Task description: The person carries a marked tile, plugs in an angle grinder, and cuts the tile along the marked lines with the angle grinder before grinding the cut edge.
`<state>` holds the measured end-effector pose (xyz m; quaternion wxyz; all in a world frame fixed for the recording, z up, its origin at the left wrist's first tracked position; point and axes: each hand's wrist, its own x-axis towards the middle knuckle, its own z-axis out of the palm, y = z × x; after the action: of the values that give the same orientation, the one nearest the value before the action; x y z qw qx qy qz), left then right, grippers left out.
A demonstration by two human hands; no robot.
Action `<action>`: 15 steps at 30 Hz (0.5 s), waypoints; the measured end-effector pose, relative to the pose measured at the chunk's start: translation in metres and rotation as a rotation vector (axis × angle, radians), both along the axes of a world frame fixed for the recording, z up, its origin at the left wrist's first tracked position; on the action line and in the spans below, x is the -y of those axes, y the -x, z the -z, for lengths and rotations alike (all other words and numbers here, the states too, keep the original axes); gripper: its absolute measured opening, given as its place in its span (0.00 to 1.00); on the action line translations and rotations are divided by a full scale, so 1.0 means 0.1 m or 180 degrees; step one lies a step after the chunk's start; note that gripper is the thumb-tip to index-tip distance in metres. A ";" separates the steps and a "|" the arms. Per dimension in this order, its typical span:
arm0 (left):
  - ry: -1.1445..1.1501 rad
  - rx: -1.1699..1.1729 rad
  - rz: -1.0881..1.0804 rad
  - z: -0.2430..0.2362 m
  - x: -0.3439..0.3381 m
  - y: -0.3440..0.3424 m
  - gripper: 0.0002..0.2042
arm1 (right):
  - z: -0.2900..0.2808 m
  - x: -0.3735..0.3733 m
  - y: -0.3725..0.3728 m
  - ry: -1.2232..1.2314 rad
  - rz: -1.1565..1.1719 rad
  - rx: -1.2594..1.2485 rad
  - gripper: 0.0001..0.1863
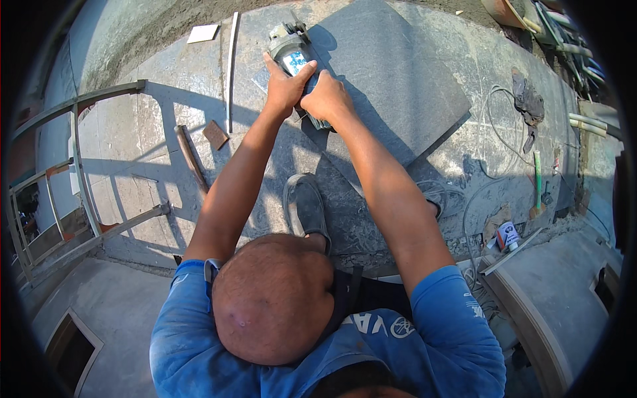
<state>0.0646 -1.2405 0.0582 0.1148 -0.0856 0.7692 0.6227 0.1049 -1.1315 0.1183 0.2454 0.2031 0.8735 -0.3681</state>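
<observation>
Grinder (pixel 292 61), metal-headed and round-bodied, is held in my left hand (pixel 285 93) and right hand (pixel 328 99), both wrapped around it, by the left edge of a flat, grainy grey slab (pixel 398 83).

A grey-headed power tool (pixel 292 63) with a blue-and-white label is pointing forward, slightly left, beside a grey slab (pixel 405 86).

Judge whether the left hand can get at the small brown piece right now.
Probably not at once: the left hand is holding the angle grinder. Otherwise the way looks free, with nothing lying on the small brown piece.
</observation>
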 end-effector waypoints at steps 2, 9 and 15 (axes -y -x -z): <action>0.0024 0.0076 0.0030 -0.04 -0.01 -0.03 0.59 | -0.02 -0.01 -0.02 0.0019 0.0006 0.0006 0.27; 0.0294 -0.0041 0.0008 -0.05 -0.01 -0.06 0.60 | -0.02 0.00 -0.05 -0.0050 0.0023 -0.0004 0.27; 0.0031 0.0092 0.0034 -0.04 -0.02 -0.07 0.59 | -0.04 -0.02 -0.05 -0.0006 0.0012 0.0087 0.28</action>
<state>0.0711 -1.2383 0.0626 0.1288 -0.0911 0.7709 0.6171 0.1098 -1.1297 0.1218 0.2564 0.2100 0.8701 -0.3649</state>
